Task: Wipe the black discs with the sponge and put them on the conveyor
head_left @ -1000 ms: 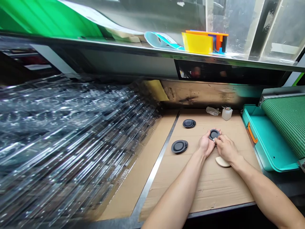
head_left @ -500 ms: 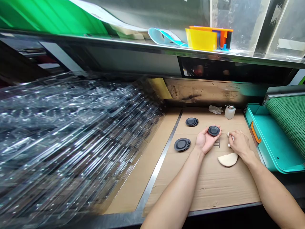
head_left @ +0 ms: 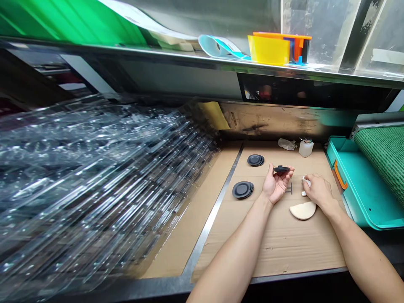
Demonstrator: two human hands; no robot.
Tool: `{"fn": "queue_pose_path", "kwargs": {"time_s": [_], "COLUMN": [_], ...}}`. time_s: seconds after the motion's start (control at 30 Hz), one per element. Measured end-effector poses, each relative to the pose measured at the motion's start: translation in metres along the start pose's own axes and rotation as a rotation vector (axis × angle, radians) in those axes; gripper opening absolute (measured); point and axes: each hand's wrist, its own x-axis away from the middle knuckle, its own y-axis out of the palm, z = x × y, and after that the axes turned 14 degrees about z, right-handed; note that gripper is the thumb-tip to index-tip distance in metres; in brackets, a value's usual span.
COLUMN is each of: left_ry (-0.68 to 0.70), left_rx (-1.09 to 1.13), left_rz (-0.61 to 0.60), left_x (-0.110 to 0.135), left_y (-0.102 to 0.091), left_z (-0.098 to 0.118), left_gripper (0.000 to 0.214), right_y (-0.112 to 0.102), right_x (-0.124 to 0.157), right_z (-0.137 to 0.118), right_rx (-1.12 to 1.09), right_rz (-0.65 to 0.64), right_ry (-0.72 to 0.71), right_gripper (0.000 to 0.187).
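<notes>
- Left hand [head_left: 275,184], palm up, pinches a black rubber disc [head_left: 280,168] edge-on at the fingertips, its flat width running level across the hand.
- Right hand [head_left: 319,189], curled, sits farther off, fingertips at a white scrap [head_left: 305,181]; grip unclear.

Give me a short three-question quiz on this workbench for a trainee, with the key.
1. What does the left hand hold: A) a black disc, B) a beige pad, C) a white bottle?
2. True or false: the right hand rests on the white bottle.
3. Apart from the disc in the hand, how many stacks of black discs lie on the cardboard?

Key: 1. A; 2. False; 3. Two.
</notes>
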Motion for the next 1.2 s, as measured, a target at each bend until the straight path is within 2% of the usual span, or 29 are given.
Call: {"fn": "queue_pose_path", "kwargs": {"time_s": [0.1,0.2,0.33,0.43,0.57,0.7,0.87,0.97,1.03,1.2], "left_ry": [0.01,0.024,0.079,0.174,0.36,0.423,0.411,0.524,0.542,0.346], "left_rx": [-0.019,-0.083,-0.334,-0.472,-0.662,-0.823,-0.777,-0.797,-0.806,-0.65], "left_rz": [-0.012,-0.036,-0.033,-0.1,-0.123,-0.081,-0.045,-0.023,-0.003,-0.043], "left_x": [0.0,-0.001,-0.002,-0.004,-0.006,-0.005,0.0,0.0,-0.001,-0.002], "left_y": [-0.001,-0.002,-0.003,-0.004,-0.007,-0.008,-0.005,-0.005,-0.004,-0.002], "left_z": [-0.001,-0.004,-0.014,-0.027,-0.041,-0.044,-0.042,-0.042,-0.042,-0.041], "left_gripper": [0.066,0.064,0.061,0.061,0.06,0.06,0.058,0.052,0.051,0.068], "right_y": [0.003,0.004,0.001,-0.001,0.001,0.001,0.0,0.003,0.005,0.003], "right_x": [0.0,-0.003,-0.006,-0.004,0.0,0.001,0.005,0.008,0.007,0.0], "right_z": [0.003,0.006,0.002,-0.005,-0.012,-0.012,-0.02,-0.026,-0.025,-0.011], "right_rx": [-0.005,-0.093,-0.35,-0.444,-0.439,-0.341,-0.191,-0.204,-0.211,-0.312], "right_rz": [0.002,0.08,0.237,0.267,0.278,0.279,0.288,0.304,0.323,0.369], "right_ry": [-0.021,-0.036,-0.098,-0.182,-0.222,-0.213,-0.192,-0.213,-0.203,-0.086], "right_gripper": [0.023,0.022,0.021,0.02,0.02,0.021,0.022,0.022,0.02,0.018]}}
